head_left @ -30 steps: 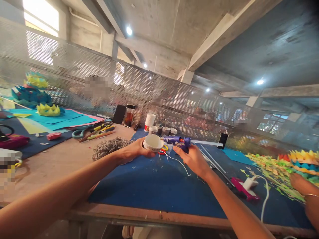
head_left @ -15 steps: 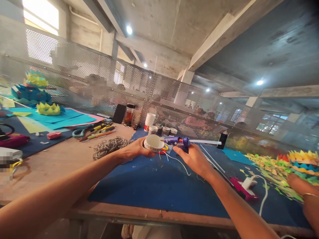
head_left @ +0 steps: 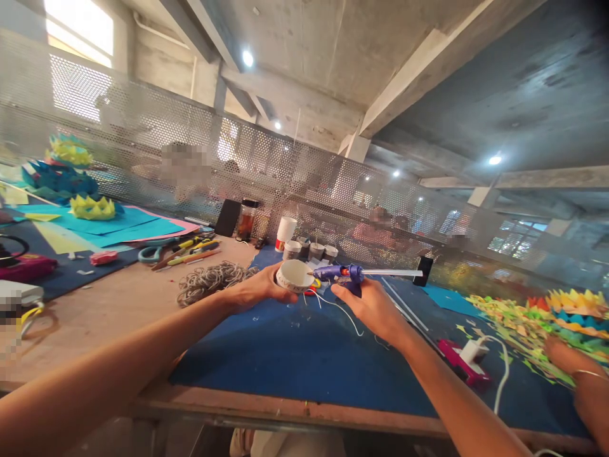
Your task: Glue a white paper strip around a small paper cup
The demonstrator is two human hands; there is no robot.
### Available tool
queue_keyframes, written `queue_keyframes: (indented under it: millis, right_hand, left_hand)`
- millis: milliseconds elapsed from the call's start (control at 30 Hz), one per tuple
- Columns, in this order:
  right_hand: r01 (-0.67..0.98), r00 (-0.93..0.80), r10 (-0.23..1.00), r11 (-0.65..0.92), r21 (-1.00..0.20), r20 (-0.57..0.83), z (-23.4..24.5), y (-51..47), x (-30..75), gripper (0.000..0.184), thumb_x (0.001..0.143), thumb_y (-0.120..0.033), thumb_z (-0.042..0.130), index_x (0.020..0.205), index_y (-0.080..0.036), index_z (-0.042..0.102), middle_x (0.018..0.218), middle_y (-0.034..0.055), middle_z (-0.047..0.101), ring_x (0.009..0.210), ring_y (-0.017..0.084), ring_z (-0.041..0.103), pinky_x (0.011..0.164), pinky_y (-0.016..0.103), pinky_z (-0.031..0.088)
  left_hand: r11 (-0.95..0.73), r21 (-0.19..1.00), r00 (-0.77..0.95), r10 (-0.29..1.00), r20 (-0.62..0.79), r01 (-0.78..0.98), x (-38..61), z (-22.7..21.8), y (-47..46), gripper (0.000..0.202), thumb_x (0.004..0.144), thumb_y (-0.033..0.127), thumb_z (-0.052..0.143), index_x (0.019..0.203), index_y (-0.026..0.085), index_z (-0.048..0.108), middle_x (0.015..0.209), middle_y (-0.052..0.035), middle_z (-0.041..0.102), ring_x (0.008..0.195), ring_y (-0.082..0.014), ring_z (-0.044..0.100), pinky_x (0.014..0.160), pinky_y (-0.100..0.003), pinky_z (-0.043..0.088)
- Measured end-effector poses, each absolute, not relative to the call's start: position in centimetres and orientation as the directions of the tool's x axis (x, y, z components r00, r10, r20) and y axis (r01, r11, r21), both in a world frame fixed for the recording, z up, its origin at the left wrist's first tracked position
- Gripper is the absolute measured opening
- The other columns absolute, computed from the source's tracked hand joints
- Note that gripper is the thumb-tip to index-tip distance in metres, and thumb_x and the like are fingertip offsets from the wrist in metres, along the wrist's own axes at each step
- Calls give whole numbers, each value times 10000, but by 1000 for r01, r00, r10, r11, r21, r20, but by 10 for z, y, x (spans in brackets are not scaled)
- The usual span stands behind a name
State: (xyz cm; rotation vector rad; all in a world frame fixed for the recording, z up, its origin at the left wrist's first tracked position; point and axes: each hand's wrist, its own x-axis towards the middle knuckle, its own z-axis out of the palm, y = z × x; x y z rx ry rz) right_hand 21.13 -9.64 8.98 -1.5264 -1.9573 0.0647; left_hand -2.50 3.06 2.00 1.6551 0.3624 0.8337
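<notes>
Over the middle of the blue sheet, the left hand's fingers are wrapped around the wall of a small white paper cup, held just off the sheet with its mouth tipped up and toward the person. At its 3 o'clock, the right hand's fingers are closed around the grip of a purple glue gun. The gun's long axis lies nearly level, running 3 o'clock to 9 o'clock. Its nozzle points to 9 o'clock and meets the cup's rim, and a clear glue stick juts out behind toward 3 o'clock. The work looks early: no glue bead can be made out, and nothing appears fixed to the cup. The left hand and right hand reach in from 6 o'clock. A tangle of grey cord lies on the table near 9 o'clock, and another person's hand rests among paper crowns at 3 o'clock.
</notes>
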Motion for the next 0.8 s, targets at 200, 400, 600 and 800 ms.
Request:
queue_keyframes:
  millis: [200,400,600,800]
  right_hand:
    - [772,-12,908,275,-573,419,86,-95,221,508,943,-602,525,610,-219,508,504,-22,511,483,146,509,519,280,383]
    - [759,-13,910,279,-588,415,87,-95,220,506,934,-600,538,600,-223,493,486,-27,500,466,144,507,500,274,385]
    - [795,-85,895,325,-512,437,89,-96,217,444,943,-538,541,645,-211,583,545,-13,537,523,151,504,529,284,372]
    - [865,-125,866,334,-374,484,92,-98,210,366,943,-475,550,761,-198,705,671,35,671,630,186,558,622,317,406]
  left_hand:
    - [-253,929,735,569,369,-271,-25,20,30,610,695,234,856,1270,166,664,1159,-90,739,1042,-237,655,922,-327,476]
    - [-200,927,764,526,374,-317,-25,20,30,527,701,222,848,1202,166,693,1039,-58,742,950,-209,644,875,-298,463]
    - [-202,926,783,494,378,-319,-26,26,24,448,700,225,832,1121,141,702,943,-39,714,833,-167,596,750,-254,427]
    - [-210,935,772,529,353,-284,-27,23,25,565,692,199,843,1230,160,672,1062,-61,736,960,-200,638,853,-283,465]
